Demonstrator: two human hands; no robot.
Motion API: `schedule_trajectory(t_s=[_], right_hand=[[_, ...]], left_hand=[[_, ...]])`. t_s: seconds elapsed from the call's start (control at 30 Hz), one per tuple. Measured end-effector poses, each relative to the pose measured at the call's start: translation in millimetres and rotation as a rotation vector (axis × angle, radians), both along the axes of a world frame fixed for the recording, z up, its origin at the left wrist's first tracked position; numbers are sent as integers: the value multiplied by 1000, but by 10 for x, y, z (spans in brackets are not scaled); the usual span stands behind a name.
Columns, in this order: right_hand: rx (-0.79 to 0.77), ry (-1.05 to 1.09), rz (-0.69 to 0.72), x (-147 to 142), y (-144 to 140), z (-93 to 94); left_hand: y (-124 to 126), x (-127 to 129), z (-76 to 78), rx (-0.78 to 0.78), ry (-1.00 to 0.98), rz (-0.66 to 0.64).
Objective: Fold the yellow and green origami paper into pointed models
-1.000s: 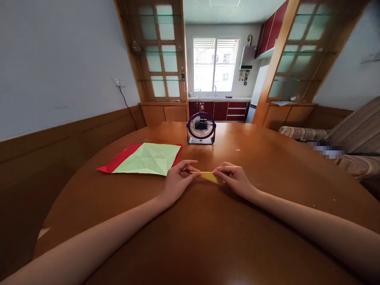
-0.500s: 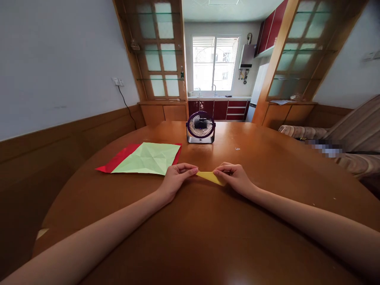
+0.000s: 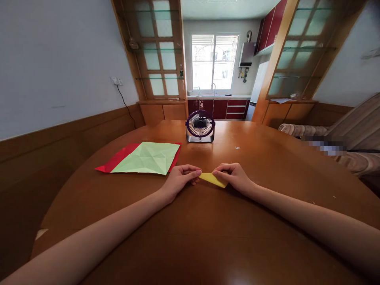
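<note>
A small piece of folded yellow paper (image 3: pixel 213 180), roughly triangular, is held between my two hands just above or on the table. My left hand (image 3: pixel 181 179) pinches its narrow left corner between thumb and fingers. At the wider end, my right hand (image 3: pixel 234 176) is closed on the upper edge, with the thumb on the near face. The fingers hide part of the paper's right side. Left of my left hand lies a creased light green sheet (image 3: pixel 148 157), on top of a red sheet (image 3: pixel 114 160).
A small purple fan (image 3: pixel 200 126) stands on the wooden table (image 3: pixel 190 237) beyond my hands. A tiny pale scrap (image 3: pixel 237 147) lies to its right. A striped sofa (image 3: pixel 305 130) is off to the right, past the table's edge.
My left hand has shifted slightly right along the yellow paper, and the paper's lower corner has dipped a little. My right hand stays nearly in place.
</note>
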State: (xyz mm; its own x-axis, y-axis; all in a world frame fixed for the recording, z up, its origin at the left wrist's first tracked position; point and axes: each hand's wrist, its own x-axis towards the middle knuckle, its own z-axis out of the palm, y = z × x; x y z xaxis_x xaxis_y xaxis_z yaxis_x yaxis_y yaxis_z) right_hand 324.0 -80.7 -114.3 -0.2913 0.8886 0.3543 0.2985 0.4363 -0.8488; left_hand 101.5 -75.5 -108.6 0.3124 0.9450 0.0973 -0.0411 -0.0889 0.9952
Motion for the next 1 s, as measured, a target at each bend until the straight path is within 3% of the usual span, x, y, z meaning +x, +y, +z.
schedule_trajectory(t_s=[0.13, 0.27, 0.4, 0.5, 0.67, 0.83, 1.0], right_hand=[[-80, 13, 23, -15, -6, 11], [-38, -39, 22, -38, -2, -2], [6, -85, 29, -62, 6, -37], [56, -213, 18, -73, 8, -44], [166, -355, -27, -96, -8, -23], [307, -443, -45, -106, -9, -47], [444, -509, -66, -100, -9, -91]], left_hand=[[-5, 16, -6, -13, -24, 44], [57, -20, -31, 41, 85, 53], [119, -74, -65, 286, 386, 27], [123, -81, -69, 492, 639, 83], [91, -41, -68, 702, 808, 159], [91, -21, -79, 957, 930, -2], [64, -14, -30, 1178, 1261, -86]])
